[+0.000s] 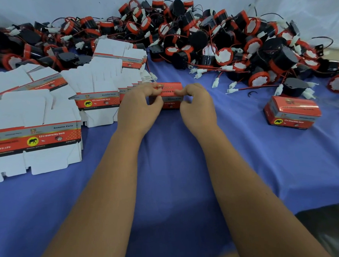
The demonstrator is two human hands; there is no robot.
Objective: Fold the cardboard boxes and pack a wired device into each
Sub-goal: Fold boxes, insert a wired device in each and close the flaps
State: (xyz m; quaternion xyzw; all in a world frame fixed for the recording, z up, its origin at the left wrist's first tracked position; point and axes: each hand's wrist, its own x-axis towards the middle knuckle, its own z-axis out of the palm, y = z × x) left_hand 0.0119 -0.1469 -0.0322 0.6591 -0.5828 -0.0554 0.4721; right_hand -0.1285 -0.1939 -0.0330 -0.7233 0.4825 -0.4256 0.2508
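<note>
My left hand (139,102) and right hand (195,102) pinch the ends of a red box (170,96) mid-cloth, seemingly being folded or closed; next, I judge, tuck the flaps and set it by the finished box (292,112) near the right edge.

Both hands (140,102) are covering the ends of a red box (170,96); at nine o'clock, flat box blanks (28,122) are running off the edge.

Both bare arms reach far out; left hand (139,104) and right hand (195,102) pinch with bent fingers.
</note>
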